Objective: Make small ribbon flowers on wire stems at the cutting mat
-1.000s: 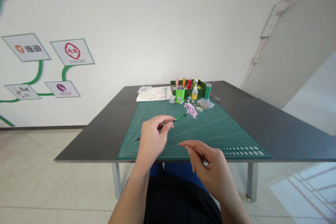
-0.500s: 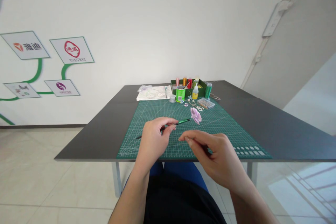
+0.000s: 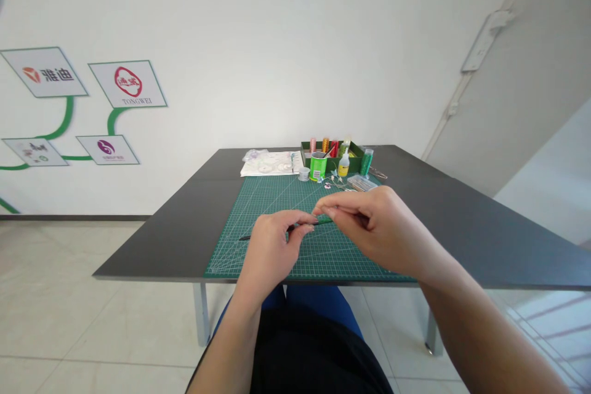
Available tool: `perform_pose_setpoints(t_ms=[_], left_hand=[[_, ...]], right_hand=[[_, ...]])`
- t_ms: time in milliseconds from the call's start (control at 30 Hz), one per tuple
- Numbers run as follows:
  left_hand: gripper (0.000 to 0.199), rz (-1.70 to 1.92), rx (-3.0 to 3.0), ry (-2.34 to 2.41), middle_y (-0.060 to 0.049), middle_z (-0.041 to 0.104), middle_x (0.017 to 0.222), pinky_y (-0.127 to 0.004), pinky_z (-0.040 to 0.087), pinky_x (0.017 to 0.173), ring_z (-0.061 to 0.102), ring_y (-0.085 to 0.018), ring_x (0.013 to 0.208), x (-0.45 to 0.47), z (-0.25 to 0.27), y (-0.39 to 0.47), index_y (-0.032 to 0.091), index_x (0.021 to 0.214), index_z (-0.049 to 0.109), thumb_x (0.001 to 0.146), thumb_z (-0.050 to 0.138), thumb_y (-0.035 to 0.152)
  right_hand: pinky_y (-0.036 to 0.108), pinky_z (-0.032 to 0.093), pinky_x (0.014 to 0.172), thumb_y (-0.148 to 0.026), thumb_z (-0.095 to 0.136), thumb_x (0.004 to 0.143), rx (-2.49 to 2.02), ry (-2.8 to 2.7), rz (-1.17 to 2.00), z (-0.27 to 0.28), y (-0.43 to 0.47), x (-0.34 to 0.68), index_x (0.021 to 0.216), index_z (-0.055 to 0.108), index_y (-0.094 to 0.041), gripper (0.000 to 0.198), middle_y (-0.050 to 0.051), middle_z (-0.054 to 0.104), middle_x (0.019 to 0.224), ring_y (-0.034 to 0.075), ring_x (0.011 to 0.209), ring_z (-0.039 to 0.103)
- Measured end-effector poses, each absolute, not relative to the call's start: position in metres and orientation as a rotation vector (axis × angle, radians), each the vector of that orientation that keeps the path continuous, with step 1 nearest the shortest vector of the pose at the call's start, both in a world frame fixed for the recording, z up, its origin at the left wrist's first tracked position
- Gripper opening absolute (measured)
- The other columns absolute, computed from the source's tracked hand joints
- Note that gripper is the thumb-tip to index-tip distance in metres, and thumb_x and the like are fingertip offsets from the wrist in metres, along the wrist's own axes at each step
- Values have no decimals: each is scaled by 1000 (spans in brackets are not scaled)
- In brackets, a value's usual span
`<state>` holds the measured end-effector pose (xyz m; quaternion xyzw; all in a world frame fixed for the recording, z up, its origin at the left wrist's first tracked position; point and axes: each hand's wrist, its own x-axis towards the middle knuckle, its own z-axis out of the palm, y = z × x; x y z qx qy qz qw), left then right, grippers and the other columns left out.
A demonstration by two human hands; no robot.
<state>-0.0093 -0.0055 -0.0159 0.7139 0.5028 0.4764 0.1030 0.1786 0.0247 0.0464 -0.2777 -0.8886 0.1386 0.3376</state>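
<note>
My left hand pinches a dark, thin flower stem between thumb and fingers, above the green cutting mat. A green wrapped stretch of the stem shows just past the fingertips. My right hand is closed in a pinch right beside the left fingertips, at the stem. Whatever its fingers grip is too small or hidden to make out. The flower head at the stem's right end is covered by my right hand.
At the back stand a green tin, a glue bottle and a dark green box of thread spools. White sheets lie left of a small spool. A clear case sits behind my right hand.
My right hand has moved up and left to the stem, now hiding the lilac flower head. My left hand still holds the stem in nearly the same place.
</note>
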Motion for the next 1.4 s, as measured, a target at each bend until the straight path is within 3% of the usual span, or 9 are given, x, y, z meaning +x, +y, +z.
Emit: perform_pose_setpoints(t_ms=[167,300,600,1133,1400], left_hand=[[20,1398,2139,1502,1,80,88,-25,52,69,71,-15,71,-10,-15,-7,25,94,79,88,66,11],[21,1406,2158,1491,1,80,91,-25,52,69,71,-14,73,-11,-14,-8,24,94,78,88,65,9],[19,1368,2247,1447,0,79,89,-26,53,76,70,-14,74,-13,-10,-14,23,93,77,91,63,11],[19,1373,2317,1228,-1,78,90,-25,53,73,72,-15,81,-15,-8,-16,21,94,77,92,62,9],[17,1340,2290,1240,-2,78,88,-25,54,74,72,-16,78,-15,-6,-17,22,94,77,94,62,15]], right_hand=[[25,23,49,-21,49,94,-770,-2324,404,52,27,180,90,76,-14,28,0,57,60,8,49,31],[25,23,47,-25,50,93,-819,-2306,500,54,27,180,90,78,-14,30,1,58,60,9,49,34],[25,21,46,-21,53,91,-861,-2365,479,65,34,183,86,77,-16,25,-3,48,50,8,45,29],[25,16,44,-32,61,88,-860,-2462,1202,82,78,188,85,74,-15,22,-9,27,46,7,43,20],[24,16,40,-35,64,88,-802,-2416,1323,71,92,190,85,73,-14,23,-11,28,44,5,39,21]])
